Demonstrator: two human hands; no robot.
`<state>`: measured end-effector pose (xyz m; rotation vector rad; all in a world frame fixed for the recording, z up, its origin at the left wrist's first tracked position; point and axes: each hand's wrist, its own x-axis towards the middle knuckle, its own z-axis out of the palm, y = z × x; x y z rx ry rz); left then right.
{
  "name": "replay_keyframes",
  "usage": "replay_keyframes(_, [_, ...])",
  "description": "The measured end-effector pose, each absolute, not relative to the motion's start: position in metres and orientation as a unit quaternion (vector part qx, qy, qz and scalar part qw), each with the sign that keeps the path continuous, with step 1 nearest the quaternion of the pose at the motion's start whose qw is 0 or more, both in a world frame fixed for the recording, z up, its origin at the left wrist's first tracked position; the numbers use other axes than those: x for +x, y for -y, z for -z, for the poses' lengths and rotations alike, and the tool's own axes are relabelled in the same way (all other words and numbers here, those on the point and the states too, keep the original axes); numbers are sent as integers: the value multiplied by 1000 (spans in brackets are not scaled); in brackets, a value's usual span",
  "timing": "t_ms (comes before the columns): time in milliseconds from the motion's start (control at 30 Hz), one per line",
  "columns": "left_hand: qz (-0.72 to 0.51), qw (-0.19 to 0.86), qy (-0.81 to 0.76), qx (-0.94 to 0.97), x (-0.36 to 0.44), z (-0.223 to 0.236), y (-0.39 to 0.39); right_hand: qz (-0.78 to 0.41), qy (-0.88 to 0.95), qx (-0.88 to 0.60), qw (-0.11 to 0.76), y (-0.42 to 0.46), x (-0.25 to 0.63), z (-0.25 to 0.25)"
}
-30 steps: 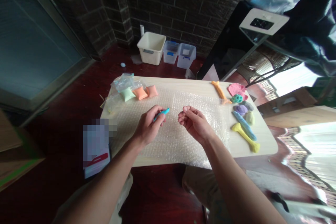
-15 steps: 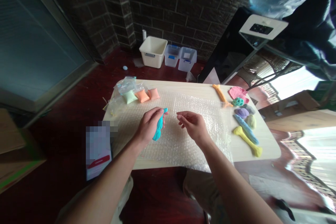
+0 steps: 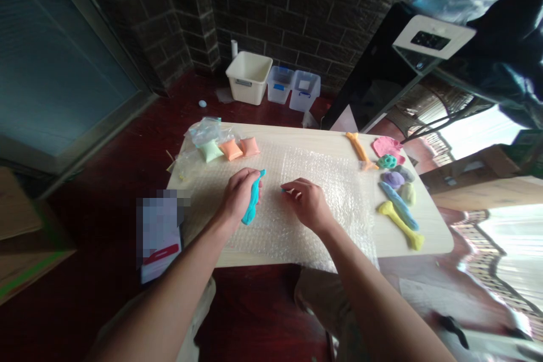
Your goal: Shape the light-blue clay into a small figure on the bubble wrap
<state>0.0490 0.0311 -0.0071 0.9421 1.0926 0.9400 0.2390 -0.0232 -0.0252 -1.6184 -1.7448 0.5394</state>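
Note:
My left hand [image 3: 238, 195] is closed around a lump of bright blue modelling clay [image 3: 253, 202], long and uneven, which sticks out above and below the fingers. Opposite it, my right hand [image 3: 309, 202] pinches a small bit of blue clay [image 3: 283, 189] between thumb and fingertips. A gap separates the two hands. Both are held over a sheet of bubble wrap [image 3: 326, 181] spread on the pale table [image 3: 432, 237].
Packets of green clay [image 3: 211, 151], orange clay [image 3: 231, 150] and pink clay [image 3: 249, 146] lie at the back left. On the right are a yellow bone-shaped piece [image 3: 401, 226], a blue roll [image 3: 399, 205], an orange piece [image 3: 358, 147] and several other shaped lumps. Bins [image 3: 249, 90] stand behind.
My left hand has shifted slightly left with the blue clay. A small blue bit now shows at my right fingertips, where none was visible before. The view has moved a little.

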Motion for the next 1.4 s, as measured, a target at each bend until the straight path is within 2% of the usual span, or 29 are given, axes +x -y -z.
replay_keyframes(267, [-365, 695, -458, 416, 50, 8, -27, -204, 685, -622, 318, 25, 240, 19])
replay_keyframes(367, [-350, 710, -437, 427, 50, 9, -26, -220, 653, -630, 358, 25, 244, 13])
replay_keyframes(567, [-292, 714, -402, 492, 51, 6, -23, -355, 570, -577, 464, 31, 245, 0])
replay_keyframes(800, [-319, 607, -356, 635, 50, 12, -22, -279, 656, -556, 428, 36, 241, -7])
replay_keyframes(933, [-315, 563, -372, 667, 48, 13, -22, -281, 660, -548, 430, 36, 241, -9])
replay_keyframes(1400, [-302, 567, -343, 685, 42, 11, -22, -298, 680, -538, 400, 38, 242, -13])
